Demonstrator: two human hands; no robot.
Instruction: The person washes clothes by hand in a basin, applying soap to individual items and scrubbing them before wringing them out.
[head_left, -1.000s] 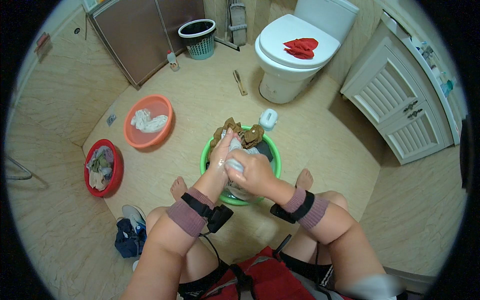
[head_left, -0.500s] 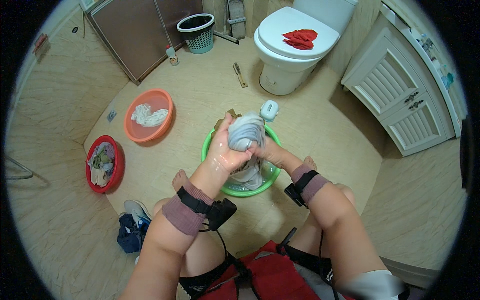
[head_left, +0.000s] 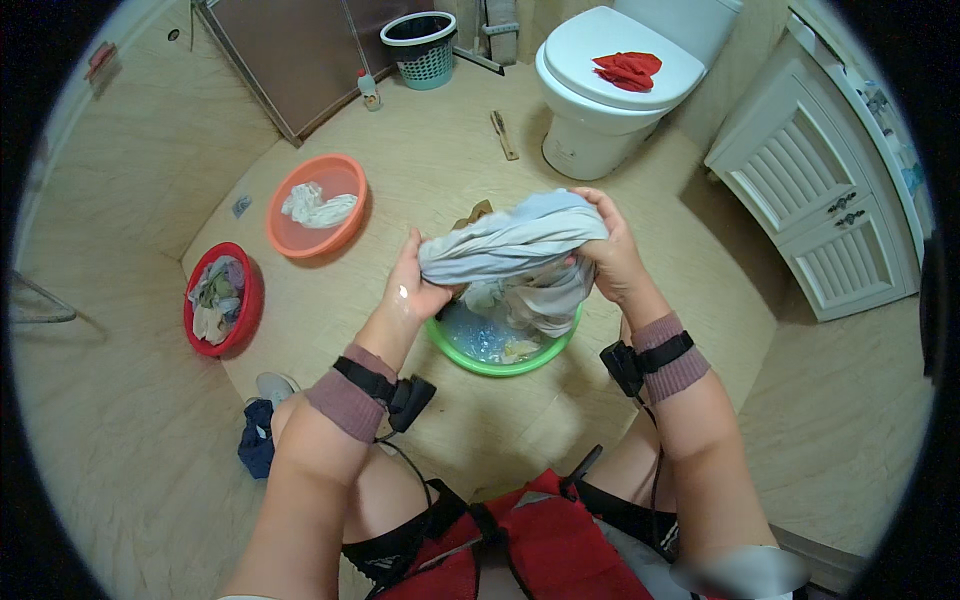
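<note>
A wet, light blue-grey and white garment (head_left: 515, 240) stretches between my hands, twisted into a thick roll. My left hand (head_left: 412, 277) grips its left end, with a spot of foam near the wrist. At the right end, my right hand (head_left: 612, 250) has its fingers wrapped round the cloth. Part of the garment hangs down from the roll toward a green basin (head_left: 500, 369) on the floor between my feet. Sudsy water shows in the basin. Behind the roll a brown piece (head_left: 474, 213) pokes out, mostly hidden.
An orange basin (head_left: 362, 205) with white cloth and a red basin (head_left: 258, 295) of clothes stand on the left. Farther off are a brush (head_left: 504, 136), a bottle (head_left: 369, 90), a waste basket (head_left: 424, 70) and a toilet (head_left: 580, 85) with red cloth (head_left: 628, 71). A white cabinet (head_left: 815, 180) stands right.
My hands have moved apart, and the bunched garment is now drawn out sideways between them. The view has shifted slightly. The white case beyond the basin is now hidden.
</note>
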